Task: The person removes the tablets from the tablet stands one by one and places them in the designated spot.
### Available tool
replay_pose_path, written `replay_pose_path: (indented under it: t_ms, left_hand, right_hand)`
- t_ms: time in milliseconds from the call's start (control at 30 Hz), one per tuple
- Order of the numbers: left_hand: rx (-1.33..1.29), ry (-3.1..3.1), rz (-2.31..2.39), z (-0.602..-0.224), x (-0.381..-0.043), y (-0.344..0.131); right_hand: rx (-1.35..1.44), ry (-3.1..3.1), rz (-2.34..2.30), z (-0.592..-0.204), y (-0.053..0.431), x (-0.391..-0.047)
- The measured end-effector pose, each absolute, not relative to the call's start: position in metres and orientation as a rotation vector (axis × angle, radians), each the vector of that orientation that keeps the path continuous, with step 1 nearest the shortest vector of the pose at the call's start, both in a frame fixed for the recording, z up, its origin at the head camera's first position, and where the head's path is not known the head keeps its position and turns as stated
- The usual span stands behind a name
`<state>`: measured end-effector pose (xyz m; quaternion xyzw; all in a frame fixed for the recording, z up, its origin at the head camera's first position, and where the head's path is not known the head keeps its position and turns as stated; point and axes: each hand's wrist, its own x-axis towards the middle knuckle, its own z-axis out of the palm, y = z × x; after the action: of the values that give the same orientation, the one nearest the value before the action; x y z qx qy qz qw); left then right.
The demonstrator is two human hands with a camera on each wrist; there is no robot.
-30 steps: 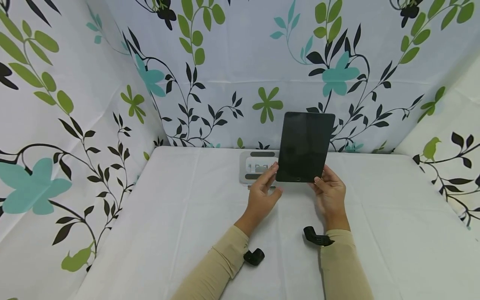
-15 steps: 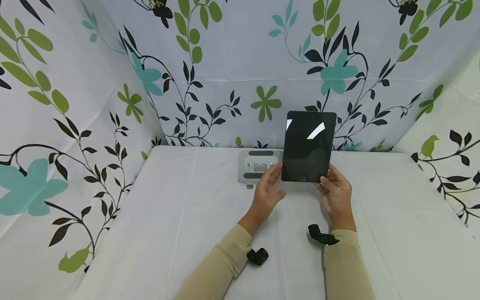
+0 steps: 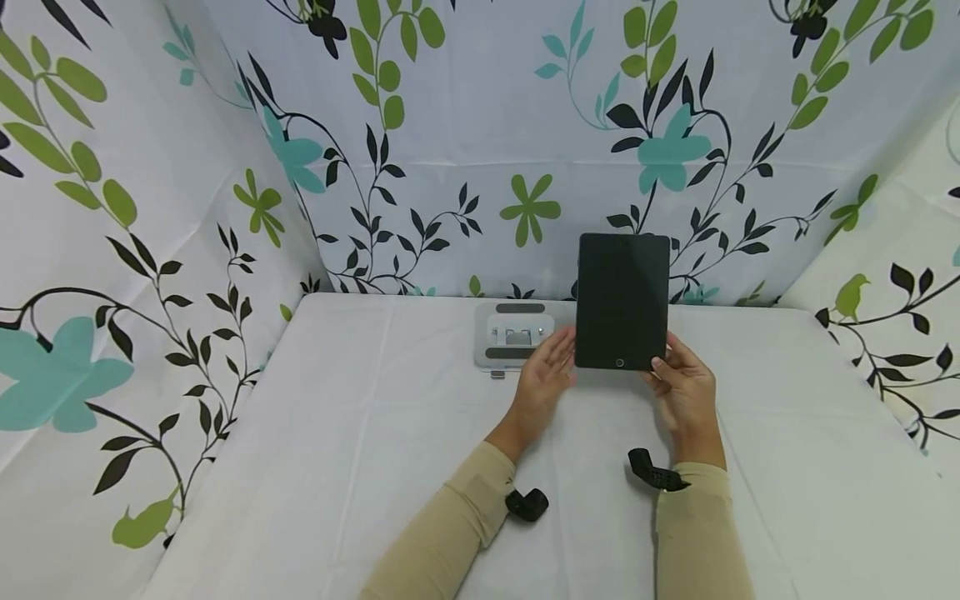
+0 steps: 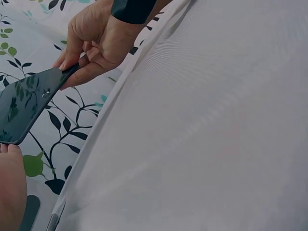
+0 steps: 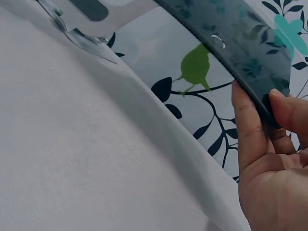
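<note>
A black tablet [image 3: 622,300] is held up with its dark screen facing me and its round home button at the bottom. My right hand [image 3: 682,396] pinches its lower right corner; in the right wrist view the thumb [image 5: 288,110] lies on the front and fingers are behind. My left hand [image 3: 542,392] is at the tablet's lower left edge, its fingers fairly straight and its thumb apart from the screen. In the left wrist view, the left fingertips [image 4: 10,148] meet the tablet's edge. Behind the left hand, a flat grey stand [image 3: 514,335] with dark pads lies on the table.
A white cloth covers the table [image 3: 420,467]. Patterned curtains [image 3: 465,125] with leaves and flowers rise behind it and at both sides. Each wrist wears a black camera mount, such as the right one [image 3: 656,472].
Both hands and the tablet have shifted right. The tablet has turned more upright, and the bright reflection on its screen came and went. My left thumb has drawn off from the tablet.
</note>
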<state>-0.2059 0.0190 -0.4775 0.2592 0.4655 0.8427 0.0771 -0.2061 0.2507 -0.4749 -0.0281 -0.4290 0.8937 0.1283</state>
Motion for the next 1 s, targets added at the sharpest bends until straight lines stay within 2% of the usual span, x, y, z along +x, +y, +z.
replay_pose_path:
  t_ms: [400,1000]
  left_hand:
    - [0.676,1.167,2.506,-0.487,-0.209,0.031]
    - [0.266,0.873,2.514,-0.492,-0.211,0.033]
  right_hand:
    - [-0.281,-1.3,2.702,-0.47,0.273,-0.2]
    - [-0.421,-1.741,2.574,-0.472,0.285,-0.199]
